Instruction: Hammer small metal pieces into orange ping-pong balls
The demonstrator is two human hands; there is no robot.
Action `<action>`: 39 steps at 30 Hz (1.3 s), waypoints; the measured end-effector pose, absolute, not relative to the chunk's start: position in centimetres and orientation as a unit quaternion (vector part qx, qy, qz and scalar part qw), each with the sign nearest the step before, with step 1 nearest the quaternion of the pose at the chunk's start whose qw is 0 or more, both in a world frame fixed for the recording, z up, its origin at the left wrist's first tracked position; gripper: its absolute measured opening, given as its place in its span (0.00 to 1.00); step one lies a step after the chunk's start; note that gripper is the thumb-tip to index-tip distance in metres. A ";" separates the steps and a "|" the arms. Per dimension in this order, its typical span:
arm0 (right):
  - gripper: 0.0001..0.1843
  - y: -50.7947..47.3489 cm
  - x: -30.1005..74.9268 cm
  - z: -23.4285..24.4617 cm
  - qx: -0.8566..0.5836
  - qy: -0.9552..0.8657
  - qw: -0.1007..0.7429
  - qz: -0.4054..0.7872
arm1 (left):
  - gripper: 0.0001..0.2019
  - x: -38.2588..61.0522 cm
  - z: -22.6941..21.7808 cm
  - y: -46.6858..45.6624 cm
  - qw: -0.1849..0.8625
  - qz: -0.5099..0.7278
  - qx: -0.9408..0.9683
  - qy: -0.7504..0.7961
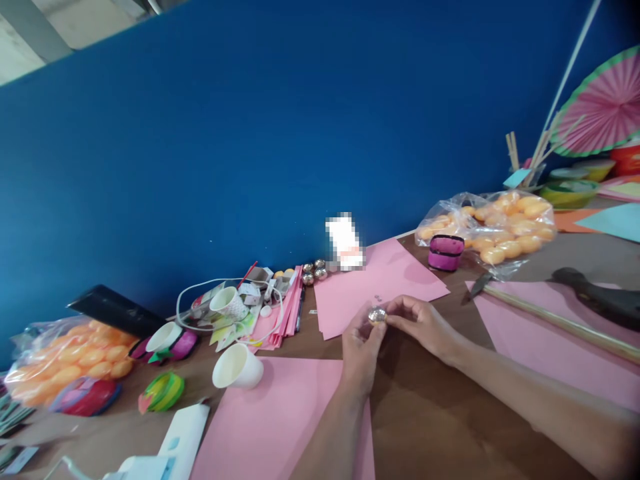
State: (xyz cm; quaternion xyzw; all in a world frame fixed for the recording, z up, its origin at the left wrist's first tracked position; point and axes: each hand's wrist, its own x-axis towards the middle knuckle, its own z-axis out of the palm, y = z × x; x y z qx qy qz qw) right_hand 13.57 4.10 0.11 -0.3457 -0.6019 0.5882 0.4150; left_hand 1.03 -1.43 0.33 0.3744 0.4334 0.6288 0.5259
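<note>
Where the two hands meet over the table (450, 427), a shiny ball (377, 315) sits pinched between their fingertips. The left hand (360, 350) closes on it from the near side and the right hand (425, 323) from the right. It is held just above the near edge of a pink sheet (390, 280). Spare silver balls (314, 270) lie by the blue wall (300, 133), a cup (237, 368) lies tipped to the left, and a bag (500, 230) of orange pieces sits further right.

Pink paper sheets (385, 277) lie on the brown table (450, 413). A tipped paper cup (237, 367) lies near a striped tape roll (163, 391). One bag of orange balls (500, 227) touches a pink case (446, 252); another bag (70, 360) lies far left.
</note>
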 end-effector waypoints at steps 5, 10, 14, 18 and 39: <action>0.12 4.0 13.5 0.1 -0.339 -0.622 0.423 0.565 | 0.18 1.2 0.3 -1.3 0.525 0.639 0.352 0.439; 0.11 3.5 13.5 0.0 -0.329 -0.667 0.426 0.516 | 0.18 1.2 0.2 -1.2 0.520 0.640 0.356 0.440; 0.13 3.3 13.5 0.1 -0.333 -0.694 0.426 0.475 | 0.18 1.2 0.5 -1.2 0.547 0.630 0.357 0.421; 0.13 3.3 13.5 0.3 -0.332 -0.699 0.427 0.468 | 0.18 1.1 0.7 -1.4 0.558 0.636 0.342 0.408; 0.19 6.0 14.7 -0.9 -0.421 -0.841 0.335 0.057 | 0.13 0.2 -0.4 -0.4 0.555 0.718 0.164 0.386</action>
